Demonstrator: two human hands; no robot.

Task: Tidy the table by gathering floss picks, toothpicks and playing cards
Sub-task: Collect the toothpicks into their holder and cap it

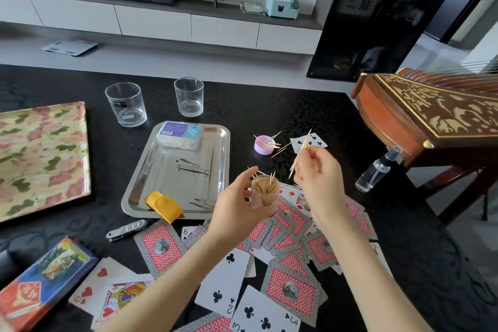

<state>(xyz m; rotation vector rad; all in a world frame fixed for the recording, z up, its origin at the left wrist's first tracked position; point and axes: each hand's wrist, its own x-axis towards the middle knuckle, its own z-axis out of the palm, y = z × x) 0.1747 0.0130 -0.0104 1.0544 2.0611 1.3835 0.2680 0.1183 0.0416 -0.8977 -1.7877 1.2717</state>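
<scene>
Middle of the frame: the left hand (237,202) was wrapped round a small clear toothpick jar (265,194), fingers curled on its side, holding it upright above the cards. The jar was packed with toothpicks, a few poking out past the rim. The right hand (320,172) sat just up and right of it, pinching a thin bundle of toothpicks (300,155) between thumb and fingertips. The bundle was tilted, its lower tips near the jar mouth but not in it.

Above the hands a pink lid (264,145) lay open side up on the black table (269,105), with a few loose toothpicks (280,149) across and beside it. A face-up club card (310,141) was right next to that.

The playing cards (288,226) were spread all over the lower half of the frame, mostly red backs, some face up.

Left of centre, the steel tray (175,186) had a floss pick box (180,135) at its top end, some metal clips (192,167) in the middle and a yellow thing (164,206) at its lower edge. Two clear glasses (126,104) stood above the tray, nothing visible inside. A card box (40,286) lay at the lower left.
</scene>
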